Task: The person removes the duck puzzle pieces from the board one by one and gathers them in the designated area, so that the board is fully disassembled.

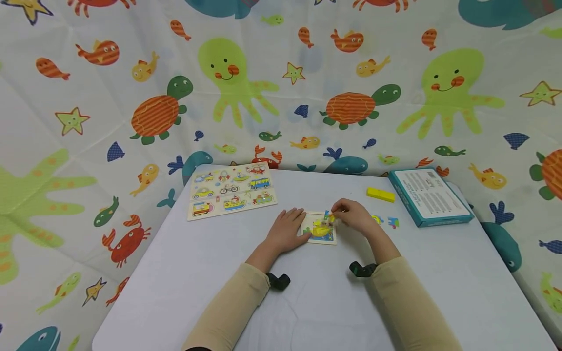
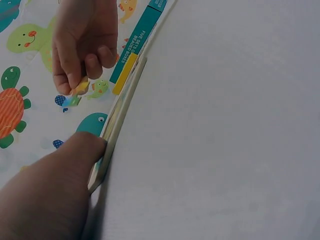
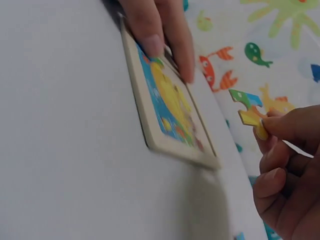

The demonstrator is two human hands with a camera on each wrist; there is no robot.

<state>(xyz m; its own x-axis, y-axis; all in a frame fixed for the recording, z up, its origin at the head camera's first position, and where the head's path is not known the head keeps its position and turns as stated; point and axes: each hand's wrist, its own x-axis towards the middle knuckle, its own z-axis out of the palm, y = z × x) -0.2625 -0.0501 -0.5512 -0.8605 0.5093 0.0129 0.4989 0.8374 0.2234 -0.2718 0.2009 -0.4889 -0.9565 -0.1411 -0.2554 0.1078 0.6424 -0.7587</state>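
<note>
A small jigsaw puzzle with a pale wooden frame (image 1: 324,243) lies on the table, showing a yellow picture on blue. My left hand (image 1: 284,233) rests on its left side with fingers straight, the thumb (image 3: 151,45) on the near part of the puzzle. Between thumb and fingertips, my right hand (image 1: 354,216) pinches a jigsaw piece (image 3: 250,106) coloured green, blue, orange and yellow. In the right wrist view the piece is held up, apart from the frame. From the head it overlaps the puzzle's upper right corner.
Two loose jigsaw pieces (image 1: 393,223) lie right of my right hand. Behind them are a yellow block (image 1: 380,195) and a teal box (image 1: 432,199) with a white label. A larger board with vehicle pictures (image 1: 232,191) sits at the back left, before a sea-animal cloth (image 1: 263,58).
</note>
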